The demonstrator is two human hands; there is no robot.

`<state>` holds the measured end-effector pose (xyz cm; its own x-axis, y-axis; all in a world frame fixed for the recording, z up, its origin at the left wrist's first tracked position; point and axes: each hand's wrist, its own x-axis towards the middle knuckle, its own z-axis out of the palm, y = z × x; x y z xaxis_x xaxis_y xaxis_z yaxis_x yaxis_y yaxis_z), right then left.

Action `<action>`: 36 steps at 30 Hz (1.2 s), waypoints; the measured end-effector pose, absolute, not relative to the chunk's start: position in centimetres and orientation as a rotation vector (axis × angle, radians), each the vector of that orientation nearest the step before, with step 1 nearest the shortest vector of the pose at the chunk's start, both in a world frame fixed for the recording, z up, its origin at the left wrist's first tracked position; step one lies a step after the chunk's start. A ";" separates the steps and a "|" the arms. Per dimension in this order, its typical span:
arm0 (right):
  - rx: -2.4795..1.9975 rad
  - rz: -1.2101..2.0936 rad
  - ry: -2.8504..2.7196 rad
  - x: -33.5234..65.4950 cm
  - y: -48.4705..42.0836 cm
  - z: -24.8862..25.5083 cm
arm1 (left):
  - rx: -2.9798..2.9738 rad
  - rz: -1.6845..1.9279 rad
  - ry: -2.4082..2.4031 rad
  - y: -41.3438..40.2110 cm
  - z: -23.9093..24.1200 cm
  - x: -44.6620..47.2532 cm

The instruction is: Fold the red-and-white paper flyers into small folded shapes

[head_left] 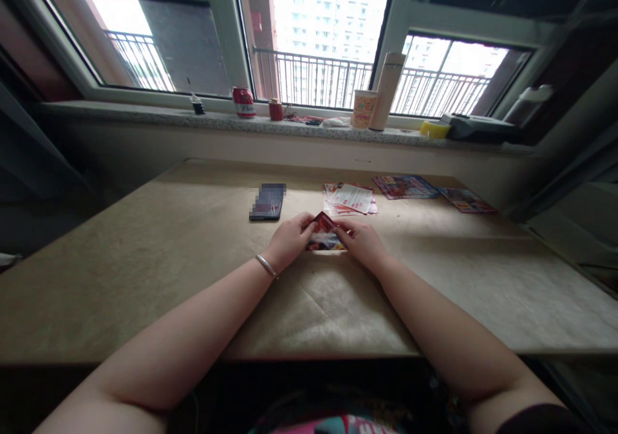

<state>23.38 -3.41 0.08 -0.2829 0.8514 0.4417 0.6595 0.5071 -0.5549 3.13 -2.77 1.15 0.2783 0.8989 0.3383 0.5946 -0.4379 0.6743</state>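
Both hands meet over the middle of the table around a colourful printed sheet of paper (324,235), whose top narrows to a dark red point. My left hand (292,234) grips its left side, thumb on top, and wears a silver bangle (266,266) at the wrist. On the right side, my right hand (361,241) pinches the paper between thumb and fingers. Just beyond lies a loose pile of red and white printed leaflets (351,198). A dark phone (268,201), partly blurred out, rests to the left of the pile.
Two more groups of leaflets, a larger one (406,187) and a smaller one (466,199), lie at the table's far right. Along the windowsill stand a red can (243,102), a red spool (275,110), a patterned paper cup (364,108), a tall flask (387,91) and yellow tape (434,129).
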 end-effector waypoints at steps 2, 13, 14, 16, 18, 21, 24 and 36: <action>-1.230 0.350 -2.030 23.4 -3.5 0.1 | 2.124 0.986 1.333 -2.8 1.2 3.1; -1.247 0.381 -2.001 23.3 -3.6 0.2 | 2.119 0.972 1.350 -3.0 1.4 3.2; -1.252 0.379 -2.004 23.3 -3.6 0.2 | 2.120 0.970 1.352 -3.0 1.3 3.1; -1.260 0.368 -2.016 23.2 -3.6 0.4 | 2.124 0.969 1.355 -3.0 1.3 3.1; -1.273 0.349 -2.038 23.2 -3.7 0.5 | 2.135 0.971 1.362 -3.0 1.2 3.1; -1.297 0.300 -2.075 23.1 -4.0 0.9 | 2.152 0.966 1.383 -3.0 1.2 3.1; -1.320 0.247 -2.096 23.0 -4.2 1.1 | 2.149 0.963 1.395 -3.0 1.3 3.2; -1.334 0.196 -2.025 22.2 -4.4 1.6 | 2.214 0.935 1.423 -3.3 1.5 3.3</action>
